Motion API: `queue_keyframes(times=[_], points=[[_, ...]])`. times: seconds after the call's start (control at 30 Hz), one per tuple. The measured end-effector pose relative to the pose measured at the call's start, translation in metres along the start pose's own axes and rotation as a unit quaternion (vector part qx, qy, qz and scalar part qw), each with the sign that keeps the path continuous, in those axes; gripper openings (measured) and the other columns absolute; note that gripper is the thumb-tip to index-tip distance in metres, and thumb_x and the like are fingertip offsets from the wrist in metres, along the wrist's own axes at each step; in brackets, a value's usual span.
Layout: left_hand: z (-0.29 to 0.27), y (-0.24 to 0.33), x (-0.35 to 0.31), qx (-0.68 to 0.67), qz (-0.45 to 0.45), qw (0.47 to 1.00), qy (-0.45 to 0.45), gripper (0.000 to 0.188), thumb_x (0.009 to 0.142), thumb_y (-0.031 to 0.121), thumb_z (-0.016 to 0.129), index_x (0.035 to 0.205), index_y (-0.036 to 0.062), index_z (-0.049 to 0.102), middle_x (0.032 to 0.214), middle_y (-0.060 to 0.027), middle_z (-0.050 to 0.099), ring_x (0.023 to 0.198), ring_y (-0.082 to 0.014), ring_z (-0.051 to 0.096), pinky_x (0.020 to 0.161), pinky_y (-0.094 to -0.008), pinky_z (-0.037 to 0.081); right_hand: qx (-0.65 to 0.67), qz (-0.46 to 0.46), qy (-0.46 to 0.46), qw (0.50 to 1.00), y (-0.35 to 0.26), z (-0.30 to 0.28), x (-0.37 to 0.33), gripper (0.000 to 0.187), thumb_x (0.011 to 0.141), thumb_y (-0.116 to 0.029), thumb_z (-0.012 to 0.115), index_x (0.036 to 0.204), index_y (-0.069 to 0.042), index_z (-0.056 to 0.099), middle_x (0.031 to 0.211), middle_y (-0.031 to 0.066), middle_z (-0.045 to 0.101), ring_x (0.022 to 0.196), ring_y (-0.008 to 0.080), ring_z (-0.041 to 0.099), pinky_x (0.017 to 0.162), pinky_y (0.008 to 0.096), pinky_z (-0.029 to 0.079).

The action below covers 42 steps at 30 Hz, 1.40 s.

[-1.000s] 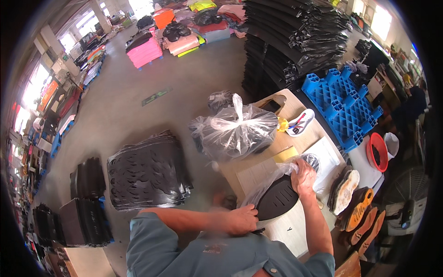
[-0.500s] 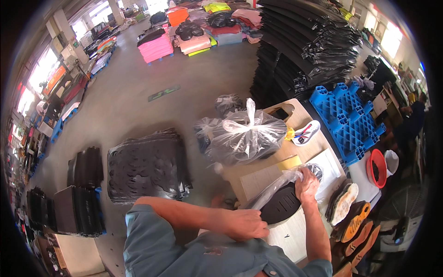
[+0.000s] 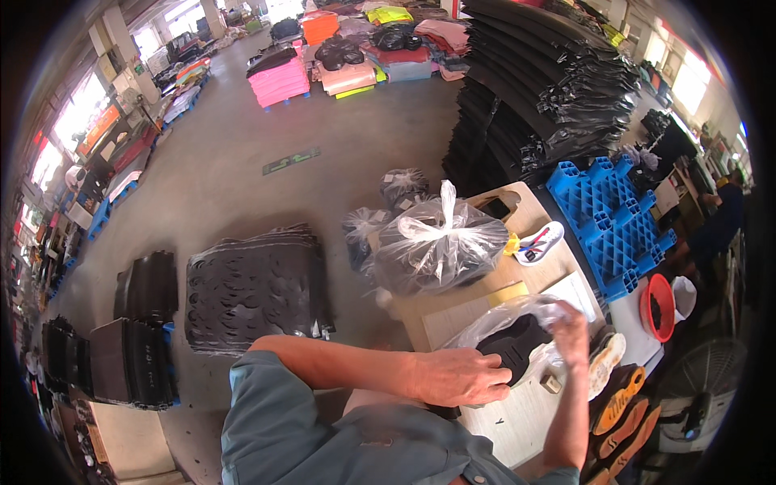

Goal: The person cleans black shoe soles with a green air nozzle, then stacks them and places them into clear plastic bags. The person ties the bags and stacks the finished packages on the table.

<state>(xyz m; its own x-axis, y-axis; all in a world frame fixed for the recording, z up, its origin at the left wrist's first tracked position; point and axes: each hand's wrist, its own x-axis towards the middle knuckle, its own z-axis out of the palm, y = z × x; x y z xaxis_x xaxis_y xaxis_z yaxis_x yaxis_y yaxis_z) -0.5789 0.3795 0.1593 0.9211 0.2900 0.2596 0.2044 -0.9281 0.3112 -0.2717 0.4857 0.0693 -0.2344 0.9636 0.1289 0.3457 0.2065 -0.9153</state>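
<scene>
A black sole-shaped piece [image 3: 517,346] lies amid loose clear plastic [image 3: 477,326] on the pale worktop [image 3: 513,416]. The left hand [image 3: 469,377] curls at its near edge, the blurred right hand [image 3: 571,333] at the plastic's right side; whether either pinches, I cannot tell. Beyond sits a knotted bag [image 3: 440,250].

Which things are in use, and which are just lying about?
In use:
black flat sole-shaped item, beside the left hand
clear thin plastic bag, at the right hand

Lying about, apparently:
clear plastic bundle with knotted top
blue plastic lattice pallet
open red plastic basin
</scene>
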Motion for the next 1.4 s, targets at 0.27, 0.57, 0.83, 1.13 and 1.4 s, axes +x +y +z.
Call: queue_keyframes(times=[0.27,0.57,0.83,1.13,1.4], points=[[0.011,-0.025,-0.003,0.041,-0.058,0.996,0.048,0.013,0.096,0.014,0.056,0.091,0.0019,0.056,0.076,-0.0094,0.058,0.084,-0.0281,0.058,0.075,-0.0362,0.051,-0.152,-0.053,0.065,0.985,-0.135,-0.091,-0.007,0.021,0.086,-0.003,0.051,0.101,0.002,0.065,0.089,0.0037,0.063,0.082,0.0115,0.056,0.076,0.0261,0.044],[-0.024,-0.014,0.012,-0.217,-0.026,0.972,-0.091,0.019,0.097,0.019,0.054,0.101,0.0003,0.054,0.088,-0.0187,0.064,0.081,-0.0419,0.067,0.072,-0.0517,0.055,-0.149,0.007,-0.206,0.967,-0.142,-0.073,-0.016,0.054,0.074,0.010,0.050,0.123,-0.002,0.067,0.068,0.0006,0.060,0.065,0.0106,0.060,0.062,0.0271,0.048],[-0.094,-0.019,-0.004,-0.146,-0.043,0.987,-0.057,0.018,0.089,0.012,0.060,0.105,0.0065,0.060,0.094,-0.0075,0.060,0.085,-0.0292,0.063,0.079,-0.0424,0.048,-0.111,-0.040,-0.274,0.955,-0.152,-0.084,-0.026,0.066,0.080,0.013,0.057,0.145,0.001,0.059,0.096,0.0089,0.067,0.083,0.0150,0.066,0.078,0.0280,0.053],[-0.067,-0.028,0.023,0.125,-0.077,0.979,0.139,0.016,0.077,0.005,0.075,0.091,0.0034,0.066,0.086,-0.0093,0.059,0.084,-0.0308,0.060,0.075,-0.0420,0.048,0.124,-0.082,-0.070,0.986,-0.125,-0.051,-0.026,0.062,0.097,-0.007,0.070,0.155,-0.002,0.049,0.090,0.0045,0.068,0.073,0.0063,0.059,0.059,0.0200,0.047],[-0.010,-0.023,0.049,-0.088,-0.069,0.944,0.311,0.025,0.073,-0.004,0.080,0.094,0.0054,0.071,0.088,-0.0075,0.070,0.079,-0.0282,0.068,0.073,-0.0383,0.053,-0.007,-0.140,-0.248,0.959,-0.129,0.002,-0.034,0.104,0.071,-0.019,0.096,0.160,-0.010,0.043,0.144,0.0184,0.063,0.123,0.0318,0.067,0.101,0.0415,0.056]])
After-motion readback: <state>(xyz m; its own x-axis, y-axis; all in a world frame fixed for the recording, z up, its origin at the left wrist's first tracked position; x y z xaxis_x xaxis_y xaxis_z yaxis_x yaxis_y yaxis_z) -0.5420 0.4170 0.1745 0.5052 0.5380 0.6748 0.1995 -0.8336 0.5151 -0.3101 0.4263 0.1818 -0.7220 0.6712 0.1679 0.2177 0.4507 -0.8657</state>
